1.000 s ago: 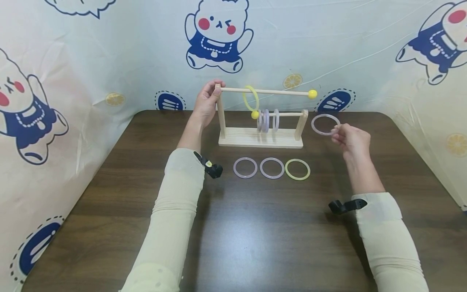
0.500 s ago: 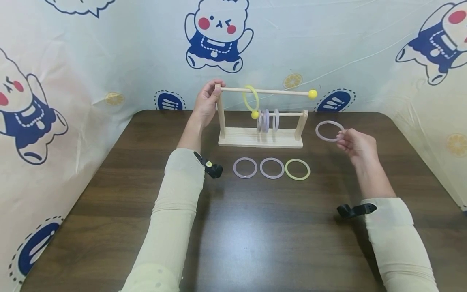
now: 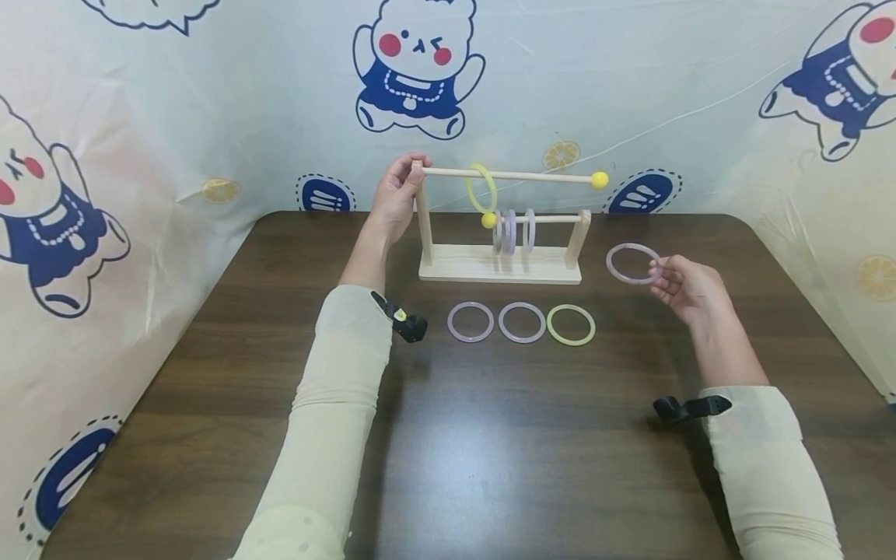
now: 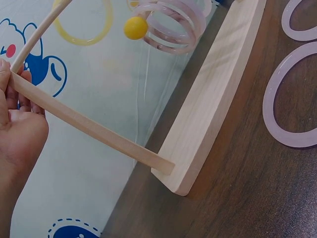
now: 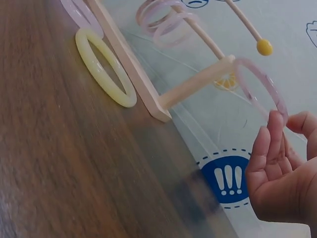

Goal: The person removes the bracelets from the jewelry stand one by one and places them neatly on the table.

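Observation:
My left hand [image 3: 397, 196] grips the top of the tall left post on a wooden ring stand [image 3: 500, 268]. From that post a long rod runs right to a yellow ball, with one yellow ring [image 3: 470, 194] hanging on it. A lower rod, fixed to the short right post, carries several purple rings [image 3: 530, 231] near its yellow ball end. Right of the stand, my right hand [image 3: 689, 286] pinches a pale purple ring [image 3: 616, 272] by its edge between thumb and fingers. The right wrist view shows this held ring [image 5: 278, 94] in the air, overlapping the short post's end.
Two purple rings [image 3: 452, 330] [image 3: 502, 330] and a yellow-green ring [image 3: 551, 330] lie flat in a row in front of the stand on the dark wooden table [image 3: 476, 435]. A printed cloth [image 3: 280, 93] hangs behind and along the sides.
My right hand, with the purple ring, has moved a little to the right and toward me, away from the stand. The left hand and the stand have stayed in place.

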